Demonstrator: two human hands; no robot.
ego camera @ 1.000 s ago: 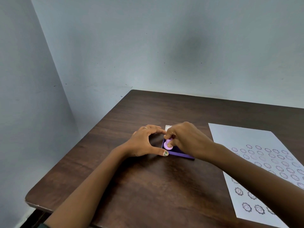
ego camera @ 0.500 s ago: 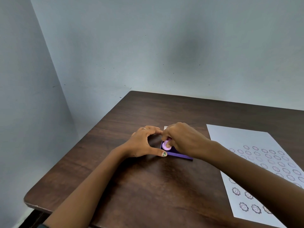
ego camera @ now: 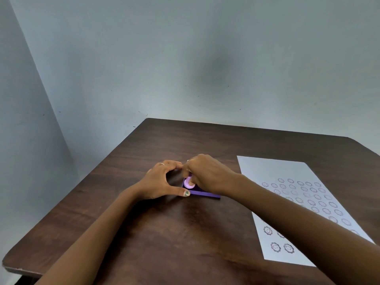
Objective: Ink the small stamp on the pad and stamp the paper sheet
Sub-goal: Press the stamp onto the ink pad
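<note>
A small pink round stamp [ego camera: 188, 183] stands on the purple ink pad [ego camera: 205, 193] near the middle of the table. My right hand [ego camera: 207, 174] pinches the stamp from above and covers most of the pad. My left hand [ego camera: 162, 178] grips the pad's left side, thumb at its near corner and fingers at its far corner. The white paper sheet [ego camera: 287, 194] lies to the right, covered with several rows of round flower-shaped stamp marks; my right forearm crosses its near part.
The dark wooden table [ego camera: 164, 233] stands in a corner between two pale blue walls. Its left edge and near-left corner are in view. Bare tabletop lies in front of the pad and behind it.
The stamp has stayed on the pad under my right hand, shifting only slightly. My left hand keeps its hold on the pad. The view has tilted a little.
</note>
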